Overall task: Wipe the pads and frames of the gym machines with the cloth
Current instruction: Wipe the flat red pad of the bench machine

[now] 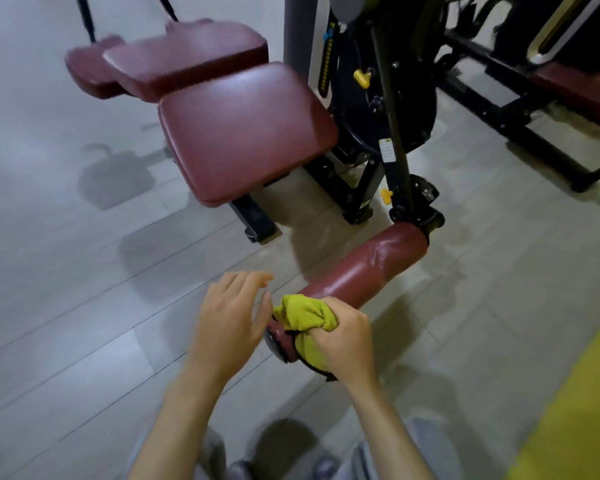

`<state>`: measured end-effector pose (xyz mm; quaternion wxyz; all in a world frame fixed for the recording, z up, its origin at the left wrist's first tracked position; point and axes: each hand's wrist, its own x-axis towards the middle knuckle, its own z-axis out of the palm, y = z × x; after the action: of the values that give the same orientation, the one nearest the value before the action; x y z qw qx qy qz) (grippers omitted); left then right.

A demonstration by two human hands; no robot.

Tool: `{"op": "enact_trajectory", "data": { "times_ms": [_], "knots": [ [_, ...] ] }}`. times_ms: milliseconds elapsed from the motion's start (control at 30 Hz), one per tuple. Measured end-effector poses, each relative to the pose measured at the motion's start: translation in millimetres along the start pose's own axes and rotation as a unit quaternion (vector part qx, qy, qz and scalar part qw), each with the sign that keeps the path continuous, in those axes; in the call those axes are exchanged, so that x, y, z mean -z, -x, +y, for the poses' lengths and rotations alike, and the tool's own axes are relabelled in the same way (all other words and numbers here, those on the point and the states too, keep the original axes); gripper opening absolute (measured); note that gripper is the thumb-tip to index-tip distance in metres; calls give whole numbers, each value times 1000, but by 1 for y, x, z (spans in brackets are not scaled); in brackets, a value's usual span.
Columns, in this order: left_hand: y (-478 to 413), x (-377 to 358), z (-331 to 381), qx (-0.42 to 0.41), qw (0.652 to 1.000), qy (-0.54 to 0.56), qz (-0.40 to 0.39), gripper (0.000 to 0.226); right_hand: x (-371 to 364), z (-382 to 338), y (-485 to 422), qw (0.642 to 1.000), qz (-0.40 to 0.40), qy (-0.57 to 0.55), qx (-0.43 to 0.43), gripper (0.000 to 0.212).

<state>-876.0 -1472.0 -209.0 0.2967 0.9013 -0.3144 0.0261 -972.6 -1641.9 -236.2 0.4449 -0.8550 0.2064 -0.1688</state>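
Note:
A maroon roller pad (pixel 361 268) juts toward me from the black frame (pixel 392 133) of a leg machine. My right hand (pixel 343 337) grips a bunched yellow-green cloth (pixel 305 315) and presses it on the pad's near end. My left hand (pixel 229 320) hovers just left of that end with its fingers spread and relaxed, holding nothing; its thumb is close to the cloth. The maroon seat pad (pixel 243 133) and the back pads (pixel 184 60) lie beyond, to the upper left.
Grey tiled floor (pixel 66 271) surrounds the machine. A second black-framed machine (pixel 520 109) with a maroon pad stands at the upper right. A yellow floor strip (pixel 575 403) runs along the right edge. My knees show at the bottom.

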Motion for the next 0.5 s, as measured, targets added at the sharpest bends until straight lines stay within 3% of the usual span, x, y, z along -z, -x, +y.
{"op": "enact_trajectory", "data": {
  "times_ms": [100, 233, 367, 500],
  "knots": [
    [-11, 61, 35, 2, 998, 1, -62, 31, 52, -68, 6, 999, 27, 7, -21, 32],
    [-22, 142, 74, 15, 989, -10, -146, 32, 112, -133, 19, 995, 28, 19, -92, 19],
    [-25, 211, 107, 20, 985, -9, -169, 36, 169, -203, 37, 993, 64, 41, -88, 10],
    [-21, 250, 135, -7, 985, 8, -171, 34, 214, -248, 54, 989, 77, 83, -98, 41]
  ]
}}
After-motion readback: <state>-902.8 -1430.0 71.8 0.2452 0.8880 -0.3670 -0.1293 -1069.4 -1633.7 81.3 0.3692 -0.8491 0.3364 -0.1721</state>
